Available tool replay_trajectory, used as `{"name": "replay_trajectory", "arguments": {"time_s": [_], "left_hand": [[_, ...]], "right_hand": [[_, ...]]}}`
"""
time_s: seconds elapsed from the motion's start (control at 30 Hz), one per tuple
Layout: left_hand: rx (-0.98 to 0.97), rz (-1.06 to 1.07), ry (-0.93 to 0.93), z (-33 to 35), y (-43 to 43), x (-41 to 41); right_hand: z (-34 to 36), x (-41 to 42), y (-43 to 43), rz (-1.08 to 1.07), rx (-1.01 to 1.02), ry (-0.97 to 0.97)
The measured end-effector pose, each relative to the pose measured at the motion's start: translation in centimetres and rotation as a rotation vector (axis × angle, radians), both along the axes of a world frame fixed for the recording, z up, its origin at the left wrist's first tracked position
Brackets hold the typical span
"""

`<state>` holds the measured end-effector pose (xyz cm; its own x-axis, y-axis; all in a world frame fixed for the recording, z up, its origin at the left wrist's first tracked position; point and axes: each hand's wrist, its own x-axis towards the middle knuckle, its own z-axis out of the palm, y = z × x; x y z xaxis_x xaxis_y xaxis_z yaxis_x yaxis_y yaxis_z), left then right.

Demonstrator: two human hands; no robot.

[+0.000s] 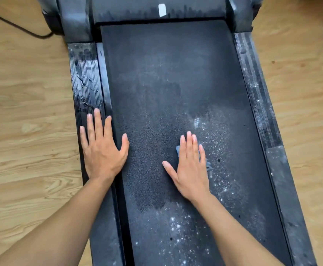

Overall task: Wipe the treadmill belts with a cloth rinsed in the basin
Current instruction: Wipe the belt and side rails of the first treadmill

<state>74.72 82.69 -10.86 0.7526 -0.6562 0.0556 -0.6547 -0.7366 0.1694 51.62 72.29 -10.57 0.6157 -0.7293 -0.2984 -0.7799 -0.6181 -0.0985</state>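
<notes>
The black treadmill belt (166, 77) runs up the middle of the head view, darker and damp in the centre, with white dust specks on its right and near parts. My right hand (190, 167) lies flat, fingers together, pressing a small blue-grey cloth (206, 162) onto the belt; only the cloth's edges show beside my fingers. My left hand (103, 150) rests palm down with fingers spread, across the left side rail (85, 77) and the belt's edge, holding nothing. No basin is in view.
Dusty side rails flank the belt, the right rail (258, 96) speckled white. The motor cover (156, 8) with a white sticker lies at the far end. Wooden floor (26, 112) surrounds the treadmill, and a black cable (12, 24) curls at the top left.
</notes>
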Motion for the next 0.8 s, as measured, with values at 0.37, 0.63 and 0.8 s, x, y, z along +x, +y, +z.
{"name": "replay_trajectory", "arguments": {"time_s": [0.37,0.63,0.8], "left_hand": [[0.041,0.005,-0.022,0.8,-0.3,-0.2],[0.022,0.011,-0.008,0.8,-0.3,-0.2],[0.039,-0.007,-0.036,-0.2,-0.2,-0.2]], "right_hand": [[0.8,7.3,-10.2,0.021,0.024,-0.073],[1.1,-7.1,0.9,0.024,0.055,0.043],[-0.1,3.6,-9.6,-0.074,-0.062,-0.043]]}}
